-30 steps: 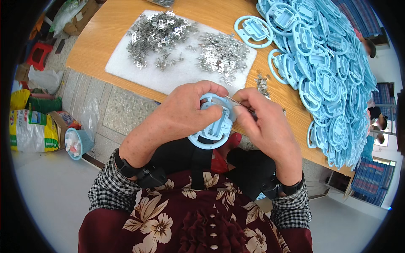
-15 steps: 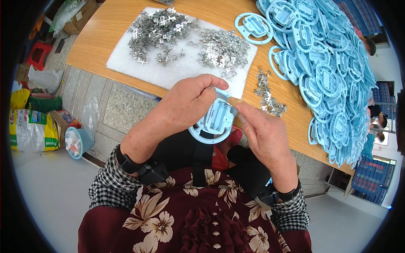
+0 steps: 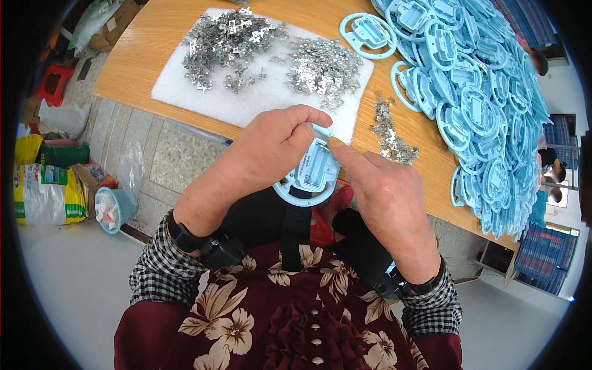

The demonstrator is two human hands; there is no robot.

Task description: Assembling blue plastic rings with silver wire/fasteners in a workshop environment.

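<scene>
My left hand (image 3: 265,151) grips a light blue steering-wheel-shaped plastic part (image 3: 316,166) by its upper left rim, holding it tilted above my lap. A rectangular recess shows in its middle. My right hand (image 3: 388,188) is closed at the part's upper right, index finger pressed against it and the other fingers curled. Whether a small piece lies under that fingertip is hidden. Beyond my hands, a white pad (image 3: 213,108) carries two heaps of small silvery metal pieces, a larger one (image 3: 228,49) at left and a smaller one (image 3: 324,69) at right.
A large pile of similar light blue parts (image 3: 478,117) covers the table's right side; one such part (image 3: 368,37) lies beside it. More metal pieces (image 3: 393,137) are strewn on the wooden table (image 3: 139,68). On the floor at left are a blue bin (image 3: 125,209) and a red stool (image 3: 54,86).
My right index finger has straightened and shifted slightly up and left along the part, where thumb and finger were close together before. My left hand keeps its grip.
</scene>
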